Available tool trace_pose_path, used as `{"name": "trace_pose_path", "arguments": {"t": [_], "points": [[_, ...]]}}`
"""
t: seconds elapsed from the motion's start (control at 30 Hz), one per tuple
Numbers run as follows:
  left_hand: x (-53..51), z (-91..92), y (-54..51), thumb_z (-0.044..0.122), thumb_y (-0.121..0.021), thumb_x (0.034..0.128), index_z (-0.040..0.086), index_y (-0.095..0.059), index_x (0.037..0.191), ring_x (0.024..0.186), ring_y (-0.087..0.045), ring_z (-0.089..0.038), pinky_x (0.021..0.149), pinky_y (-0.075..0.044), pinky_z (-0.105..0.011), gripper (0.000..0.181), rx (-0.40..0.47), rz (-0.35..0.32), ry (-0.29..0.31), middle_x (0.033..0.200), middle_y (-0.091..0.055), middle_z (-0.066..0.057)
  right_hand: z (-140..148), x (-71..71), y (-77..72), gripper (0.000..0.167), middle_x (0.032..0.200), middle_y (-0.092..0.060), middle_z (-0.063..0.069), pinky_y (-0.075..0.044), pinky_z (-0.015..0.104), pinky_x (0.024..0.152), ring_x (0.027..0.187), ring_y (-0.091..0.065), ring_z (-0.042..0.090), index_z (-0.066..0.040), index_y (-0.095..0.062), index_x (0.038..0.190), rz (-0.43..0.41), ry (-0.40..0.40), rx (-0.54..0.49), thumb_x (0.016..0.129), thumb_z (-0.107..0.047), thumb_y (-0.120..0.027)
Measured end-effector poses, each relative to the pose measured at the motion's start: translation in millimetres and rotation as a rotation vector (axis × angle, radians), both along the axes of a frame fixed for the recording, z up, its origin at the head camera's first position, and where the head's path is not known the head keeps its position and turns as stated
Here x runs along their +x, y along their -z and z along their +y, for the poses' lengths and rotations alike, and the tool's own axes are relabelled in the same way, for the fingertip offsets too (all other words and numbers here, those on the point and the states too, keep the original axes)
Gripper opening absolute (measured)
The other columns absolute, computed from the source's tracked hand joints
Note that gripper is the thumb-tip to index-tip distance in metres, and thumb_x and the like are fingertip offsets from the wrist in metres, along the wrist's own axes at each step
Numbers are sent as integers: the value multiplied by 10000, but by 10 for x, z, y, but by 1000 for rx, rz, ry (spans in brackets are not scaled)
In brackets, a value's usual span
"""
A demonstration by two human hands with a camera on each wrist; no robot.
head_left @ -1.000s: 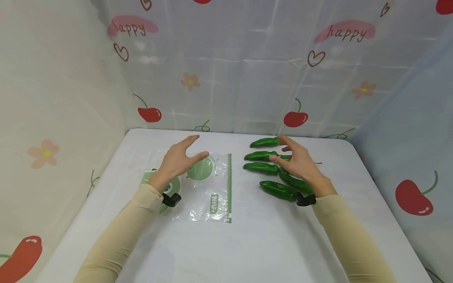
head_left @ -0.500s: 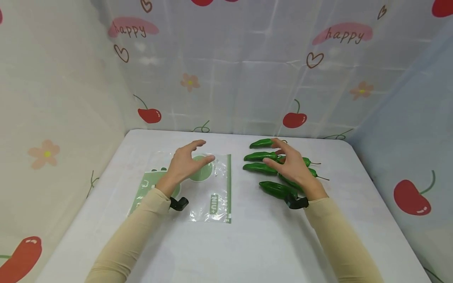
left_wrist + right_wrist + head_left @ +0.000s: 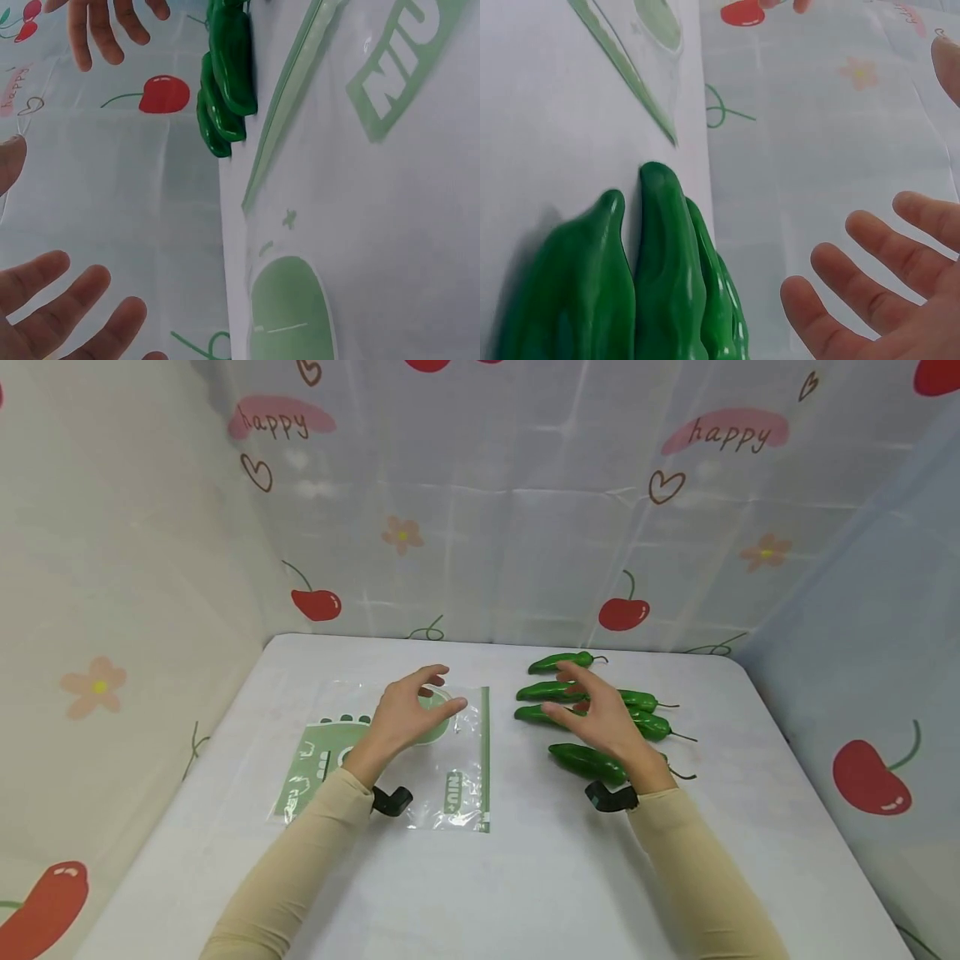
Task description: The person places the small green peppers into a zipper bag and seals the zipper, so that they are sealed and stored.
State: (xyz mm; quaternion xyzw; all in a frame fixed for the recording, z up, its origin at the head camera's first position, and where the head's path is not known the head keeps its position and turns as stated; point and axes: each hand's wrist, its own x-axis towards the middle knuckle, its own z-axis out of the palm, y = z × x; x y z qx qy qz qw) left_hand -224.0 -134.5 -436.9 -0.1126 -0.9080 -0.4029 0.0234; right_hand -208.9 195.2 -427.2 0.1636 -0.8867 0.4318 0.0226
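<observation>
My left hand (image 3: 405, 717) hovers over a clear zip bag (image 3: 468, 735) with green print, its fingers loosely bent and thumb apart, holding nothing. Above the group of green peppers, my right hand (image 3: 603, 718) hangs in the air with fingers spread and empty. Several long green peppers lie on the table in rows: a far pepper (image 3: 558, 663), a near pepper (image 3: 588, 762) and others partly covered by the right hand. In the right wrist view, the peppers (image 3: 667, 262) lie side by side, apart from the fingers (image 3: 855, 292). The left wrist view shows the bag's green zip edge (image 3: 281, 105).
Everything lies on a white-covered table (image 3: 480, 893) with rounded far corners. A patterned curtain (image 3: 487, 527) with cherries, flowers and hearts stands behind it and along both sides. A black wrist camera (image 3: 392, 802) sits on the left wrist, and another camera (image 3: 611, 797) on the right.
Both hands have drifted toward each other and slightly nearer the body. The left hand uncovers more of the bag's left part; the right uncovers pepper stems. Bag and peppers stay put.
</observation>
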Motion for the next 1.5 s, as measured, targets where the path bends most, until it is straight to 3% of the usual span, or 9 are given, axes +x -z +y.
{"name": "trace_pose_path", "arguments": {"t": [0.57, 1.03, 1.27, 1.5], "points": [[89, 113, 160, 622, -742, 857, 256, -584, 1442, 1131, -683, -254, 926, -572, -474, 708, 26, -29, -14, 1297, -697, -24, -257, 35, 131, 677, 1414, -579, 187, -532, 563, 1040, 1251, -609, 409, -176, -453, 1548, -28, -15, -60, 962, -372, -729], [172, 208, 275, 572, -772, 860, 256, -611, 1408, 1057, -717, -300, 877, -592, -430, 653, 72, -43, 32, 1267, -711, -77, -404, 53, 312, 695, 1409, -606, 154, -544, 559, 1017, 1206, -639, 333, -177, -472, 1536, -56, 5, -73, 954, -467, -715], [195, 251, 321, 586, -763, 859, 258, -597, 1431, 1052, -715, -270, 869, -595, -427, 680, 60, -88, 53, 1303, -698, -85, -470, 85, 368, 648, 1393, -611, 155, -536, 533, 1032, 1206, -642, 321, -192, -491, 1515, -88, -2, -94, 963, -452, -709], [218, 279, 389, 583, -767, 856, 232, -589, 1446, 1054, -714, -258, 869, -599, -422, 709, 46, -94, 34, 1289, -702, -47, -560, 105, 397, 647, 1387, -622, 188, -545, 531, 1018, 1182, -657, 304, -170, -503, 1512, -106, -14, -99, 963, -439, -714]]}}
